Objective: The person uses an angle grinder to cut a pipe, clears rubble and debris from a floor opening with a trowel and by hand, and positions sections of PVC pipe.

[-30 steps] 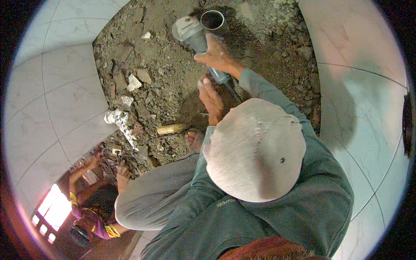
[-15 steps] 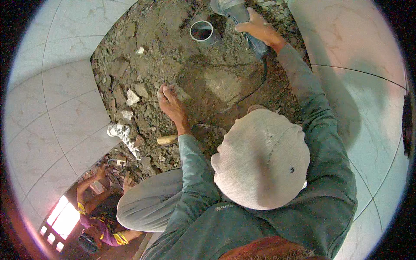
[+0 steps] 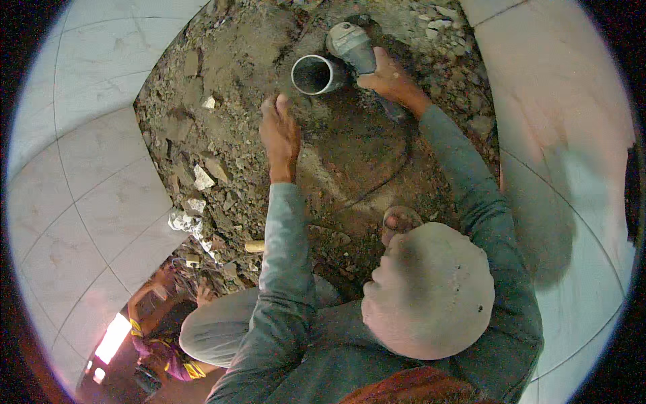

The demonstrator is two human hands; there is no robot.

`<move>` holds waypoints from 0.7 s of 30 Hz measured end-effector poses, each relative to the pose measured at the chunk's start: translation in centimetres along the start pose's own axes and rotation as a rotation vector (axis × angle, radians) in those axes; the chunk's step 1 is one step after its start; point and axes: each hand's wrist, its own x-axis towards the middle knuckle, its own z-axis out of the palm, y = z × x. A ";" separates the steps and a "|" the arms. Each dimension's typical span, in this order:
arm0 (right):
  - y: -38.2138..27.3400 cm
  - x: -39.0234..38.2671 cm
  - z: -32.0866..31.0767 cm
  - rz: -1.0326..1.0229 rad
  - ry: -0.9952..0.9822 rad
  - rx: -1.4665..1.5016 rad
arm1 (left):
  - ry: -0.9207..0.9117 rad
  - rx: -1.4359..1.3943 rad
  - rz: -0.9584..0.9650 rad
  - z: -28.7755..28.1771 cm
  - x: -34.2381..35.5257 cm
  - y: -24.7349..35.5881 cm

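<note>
My right hand (image 3: 391, 81) is wrapped round the dusty grey body of an angle grinder (image 3: 353, 46), with its pale head pointing away from me. A dark cord (image 3: 377, 183) runs from its rear end across the dirt. Just left of the grinder, a plastic pipe (image 3: 330, 75) with a pale round rim sticks up out of the soil, its open mouth visible. Close below the pipe, my left hand (image 3: 279, 135) hangs with loosely bent fingers and seems to hold nothing. The grinder's disc cannot be made out.
Broken rubble (image 3: 214, 172) litters the dug ground. Tiled floor edges it at left (image 3: 101, 168) and right (image 3: 552, 121). A wooden handle (image 3: 254, 246) lies by my left forearm. Another person (image 3: 168, 347) works at the lower left. My pale-clad knee (image 3: 431, 296) is close below.
My left hand has moved up and nearer the pipe. The view has shifted, so the pipe and grinder show lower. My right hand still grips the grinder.
</note>
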 end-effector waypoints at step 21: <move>-2.2 2.4 -1.9 0.013 -0.232 0.139 | 0.479 0.443 0.194 -2.1 -4.4 -9.7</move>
